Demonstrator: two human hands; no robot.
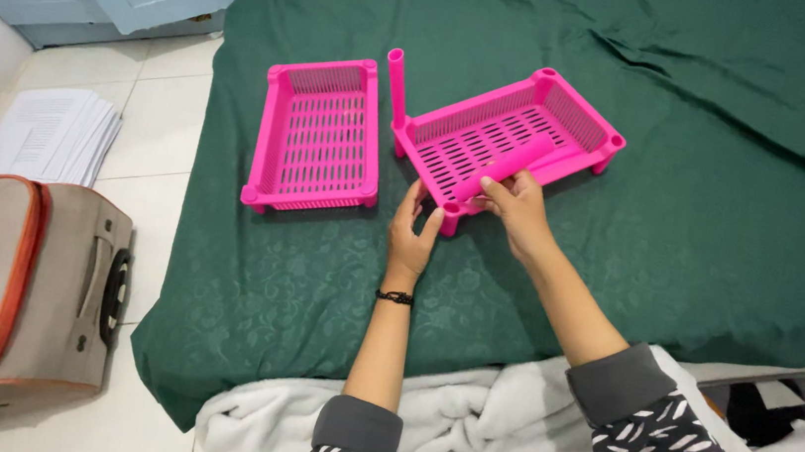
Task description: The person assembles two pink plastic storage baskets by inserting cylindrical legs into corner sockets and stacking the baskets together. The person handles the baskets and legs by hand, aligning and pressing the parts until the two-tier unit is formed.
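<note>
While a white fleece blanket (463, 412) lies rumpled over the near edge of the bed, both forearms reach out across the green bedspread (720, 239). The left hand (414, 229), fingers loosely curled, steadies the near corner leg of the right-hand pink tray (512, 133). The right hand (517, 200) is closed around a pink tube (508, 167), held slanting over that tray's near rim. Judging by this, one upright post (396, 91) already stands in the tray's far left corner socket, while the other three sockets look unfilled. A second pink tray (317, 137) rests flat just beside it, nearer the bed's left edge, with no posts fitted.
</note>
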